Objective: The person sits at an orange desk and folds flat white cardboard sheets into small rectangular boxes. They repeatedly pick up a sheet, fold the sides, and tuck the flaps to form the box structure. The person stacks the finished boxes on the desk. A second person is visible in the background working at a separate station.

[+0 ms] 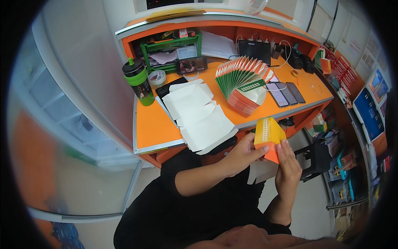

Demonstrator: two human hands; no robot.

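In front of the desk's near edge I hold a small yellow and orange paper carton [269, 133] between both hands. My left hand [242, 154] grips its left side, thumb along the orange lower panel. My right hand [288, 164] presses its fingers on the right side, near the yellow edge. Below the hands a whitish carton sheet [259, 171] lies over my lap, partly covered. On the desk to the left is a pile of white carton blanks [203, 118], overhanging the edge. Behind the held carton, a fanned stack of green and orange folded cartons [242, 81] rests on the desk.
The orange desk [155, 124] also carries a black and green bottle [139, 81], tape rolls [157, 79], a propped phone [191, 65], a green basket [172, 52] and several phones [286, 94] with a white cable. A black stool [315, 162] and loaded shelves stand right.
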